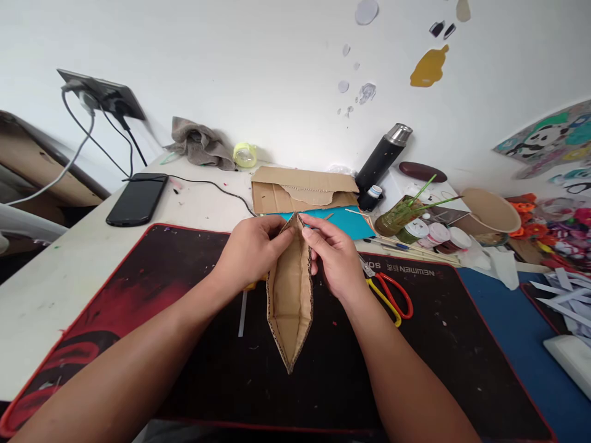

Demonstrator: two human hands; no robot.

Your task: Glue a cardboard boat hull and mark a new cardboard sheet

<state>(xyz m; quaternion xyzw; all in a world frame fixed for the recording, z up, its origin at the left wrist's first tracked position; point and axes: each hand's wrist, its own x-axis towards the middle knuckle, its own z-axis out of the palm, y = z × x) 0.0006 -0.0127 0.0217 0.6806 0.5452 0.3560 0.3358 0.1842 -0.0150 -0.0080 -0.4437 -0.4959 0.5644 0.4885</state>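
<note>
A cardboard boat [289, 295], long and hollow with pointed ends, is held up over the black mouse pad [207, 363]. One tip points towards me; the other is at my fingers. My left hand [256, 249] grips the left wall near the far tip, its thumb inside. My right hand [335, 255] pinches the right wall close to the same tip, thumb and forefinger on the edge. Beneath my left hand, a yellow tool and a clear glue stick [242, 314] show in part. To the right of my right hand lie scissors [397, 298] with red and yellow handles.
Behind my hands lie a cardboard piece [305, 184] and a blue sheet [357, 223]. A black thermos [383, 157], a jar with brushes [392, 218] and paint pots [434, 235] stand at the back right. A phone [137, 200] and a cable [212, 183] lie left.
</note>
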